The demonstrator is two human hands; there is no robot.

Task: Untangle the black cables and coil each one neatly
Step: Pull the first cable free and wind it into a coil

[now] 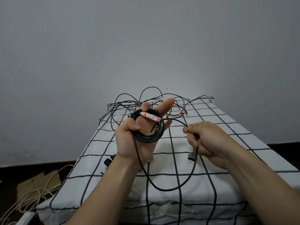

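We see left hand (138, 135) gripping round black coil (148, 125), paper-tagged | right hand (206, 140) pinching its smooth loose tail | thin tangle (146, 101) on checked fabric surface (211, 159)

The left hand (138, 133) is raised with the palm up and holds a black coil (148, 127) of cable, the thumb pressing it; a red and white label (151, 117) lies across the coil. From the coil a loose cable (170, 189) hangs down in a loop and rises to the right hand (204, 140), which pinches it. At the far end of the checked surface (227, 159) lies a tangle of thin black cables (146, 101).
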